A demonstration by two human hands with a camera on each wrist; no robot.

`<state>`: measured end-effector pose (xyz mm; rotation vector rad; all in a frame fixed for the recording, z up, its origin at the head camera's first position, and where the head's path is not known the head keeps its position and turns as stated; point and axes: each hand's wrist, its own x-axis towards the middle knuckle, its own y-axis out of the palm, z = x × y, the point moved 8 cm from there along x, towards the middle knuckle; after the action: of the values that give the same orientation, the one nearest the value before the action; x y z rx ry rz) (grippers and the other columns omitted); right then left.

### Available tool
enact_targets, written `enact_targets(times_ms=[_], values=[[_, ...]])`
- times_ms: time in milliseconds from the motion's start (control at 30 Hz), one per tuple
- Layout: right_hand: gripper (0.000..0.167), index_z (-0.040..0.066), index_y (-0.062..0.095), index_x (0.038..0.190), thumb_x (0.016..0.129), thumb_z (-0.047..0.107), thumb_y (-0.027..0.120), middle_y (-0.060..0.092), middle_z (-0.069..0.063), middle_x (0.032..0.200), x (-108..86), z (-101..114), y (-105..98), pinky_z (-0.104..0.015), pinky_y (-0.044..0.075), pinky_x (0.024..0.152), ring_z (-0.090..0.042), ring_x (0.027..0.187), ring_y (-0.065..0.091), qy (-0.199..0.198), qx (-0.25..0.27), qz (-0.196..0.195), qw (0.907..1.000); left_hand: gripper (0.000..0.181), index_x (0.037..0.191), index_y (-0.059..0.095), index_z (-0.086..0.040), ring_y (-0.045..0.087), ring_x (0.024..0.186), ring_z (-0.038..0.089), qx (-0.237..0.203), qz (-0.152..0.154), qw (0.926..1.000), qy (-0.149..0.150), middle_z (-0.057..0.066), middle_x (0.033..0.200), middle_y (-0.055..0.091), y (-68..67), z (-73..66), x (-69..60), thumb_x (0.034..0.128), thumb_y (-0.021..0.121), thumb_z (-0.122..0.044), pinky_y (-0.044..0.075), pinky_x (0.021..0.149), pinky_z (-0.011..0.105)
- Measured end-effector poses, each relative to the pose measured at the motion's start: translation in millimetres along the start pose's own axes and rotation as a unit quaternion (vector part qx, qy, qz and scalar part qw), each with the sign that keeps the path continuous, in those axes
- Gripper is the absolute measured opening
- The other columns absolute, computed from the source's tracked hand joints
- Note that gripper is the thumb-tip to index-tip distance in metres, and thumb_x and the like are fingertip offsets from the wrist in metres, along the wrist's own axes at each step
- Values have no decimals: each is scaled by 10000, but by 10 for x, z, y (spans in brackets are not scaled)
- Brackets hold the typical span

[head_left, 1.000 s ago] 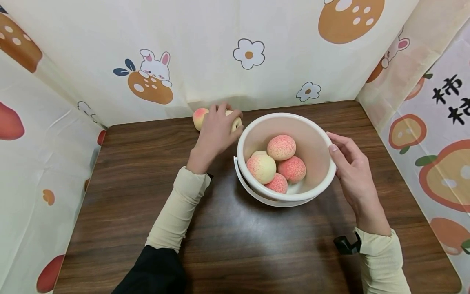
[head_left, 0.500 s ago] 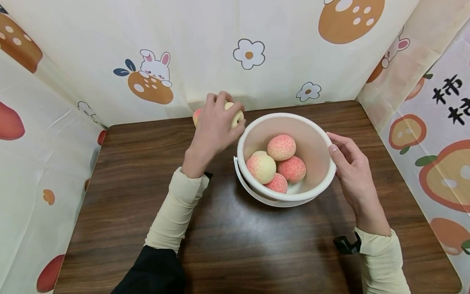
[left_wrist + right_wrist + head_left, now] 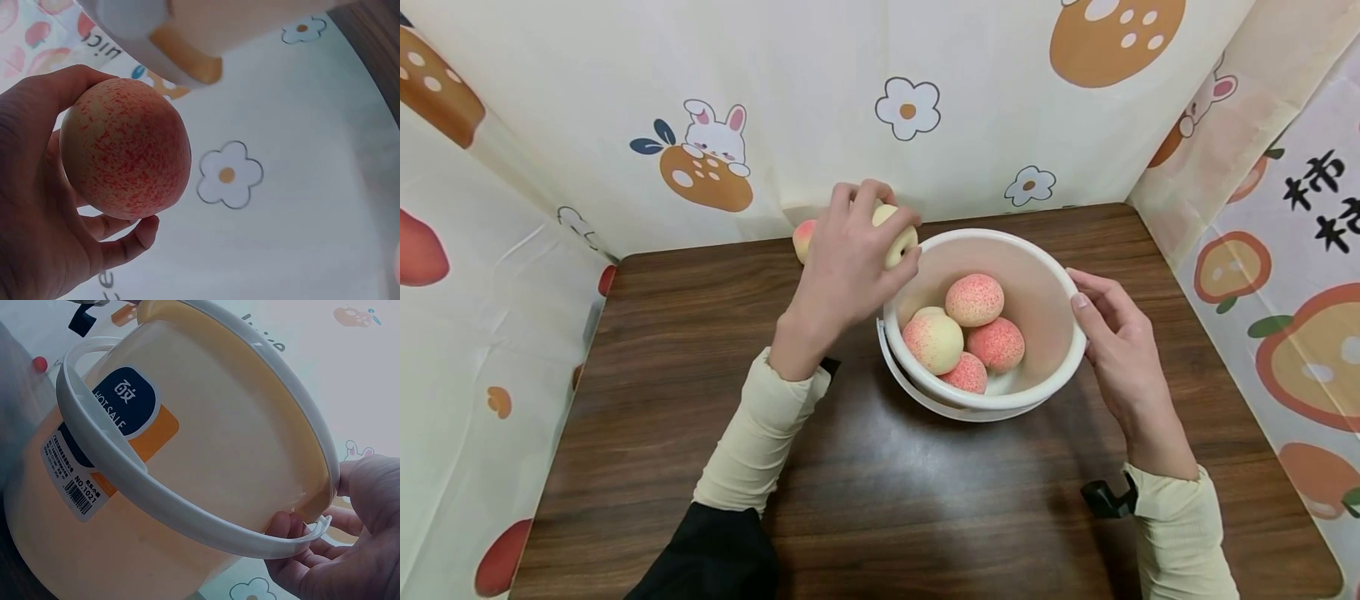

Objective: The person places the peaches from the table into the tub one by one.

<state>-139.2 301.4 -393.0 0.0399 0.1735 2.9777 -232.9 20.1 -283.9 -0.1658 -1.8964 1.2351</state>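
My left hand [image 3: 850, 271] grips a peach [image 3: 904, 248], cream with red speckles, lifted above the table close to the bucket's left rim. The left wrist view shows the same speckled peach [image 3: 128, 150] between thumb and fingers. A white bucket [image 3: 1045, 308] holds several pink and cream peaches [image 3: 975, 300] at its bottom. My right hand [image 3: 1120, 354] holds the bucket's right rim. In the right wrist view, its fingers [image 3: 289, 525] pinch the rim near where the white handle [image 3: 187, 522] joins. Partly hidden behind my left hand, another peach [image 3: 802, 239] lies at the table's back edge.
The dark wood table [image 3: 700, 333] meets a printed curtain [image 3: 820, 100] at its back, with curtains along both sides as well. The bucket's handle hangs down around its front. A dark strap piece [image 3: 1108, 500] sits on the right wrist.
My left hand has raised the peach off the table's back edge and brought it right, toward the bucket. The right hand and the bucket have stayed in place.
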Motion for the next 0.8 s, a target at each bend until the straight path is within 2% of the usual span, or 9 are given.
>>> enact_targets(times_ms=[167, 433, 667, 800], values=[[415, 93, 580, 1457, 1047, 148, 611, 614, -35, 1198, -2, -1, 0, -230, 623, 721, -137, 1053, 641, -4, -12, 8, 10000, 213, 1119, 734, -187, 537, 1056, 388, -169, -70, 9993, 323, 154, 1195, 611, -34, -140, -9, 944, 630, -248, 492, 857, 479], [416, 98, 579, 1460, 1048, 154, 609, 612, -30, 1209, 3, 7, 0, -238, 626, 710, -134, 1048, 641, 1, -40, -6, 10000, 231, 1164, 724, -180, 530, 1125, 378, -430, 167, 9971, 606, 156, 1229, 604, 2, -354, -21, 979, 617, -267, 470, 1012, 455], [412, 96, 582, 1455, 1049, 155, 609, 611, -34, 1197, 0, 10, 10, -240, 627, 703, -134, 1039, 644, -1, -9, -4, 10000, 250, 1206, 713, -202, 515, 1162, 344, -627, 552, 9932, 813, 130, 1272, 595, 109, -528, -57, 976, 638, -267, 492, 986, 415], [410, 95, 585, 1453, 1048, 153, 611, 616, -34, 1192, -3, 8, 10, -241, 627, 703, -135, 1039, 644, -4, 12, -5, 10000, 232, 1182, 714, -204, 529, 1149, 340, -651, 613, 9909, 1002, 115, 1261, 596, 170, -636, -70, 971, 645, -267, 504, 948, 404]])
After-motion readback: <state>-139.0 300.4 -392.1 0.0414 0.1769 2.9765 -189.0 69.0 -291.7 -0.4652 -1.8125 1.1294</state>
